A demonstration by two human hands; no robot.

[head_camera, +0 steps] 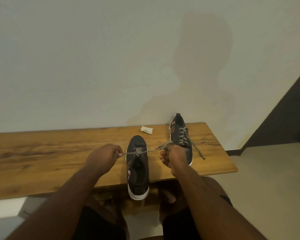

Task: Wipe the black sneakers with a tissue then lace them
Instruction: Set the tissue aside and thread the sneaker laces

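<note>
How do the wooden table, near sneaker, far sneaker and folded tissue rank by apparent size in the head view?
1. wooden table
2. near sneaker
3. far sneaker, though it probably only looks smaller because it sits farther from the camera and the right hand covers part of it
4. folded tissue

no readable text, labels or numbers

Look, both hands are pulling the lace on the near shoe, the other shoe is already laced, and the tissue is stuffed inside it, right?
Not quite. The head view shows the tissue lying on the wooden table, beside the far shoe, not inside it. The rest holds: the left hand and right hand pull the lace on the near shoe.
</note>
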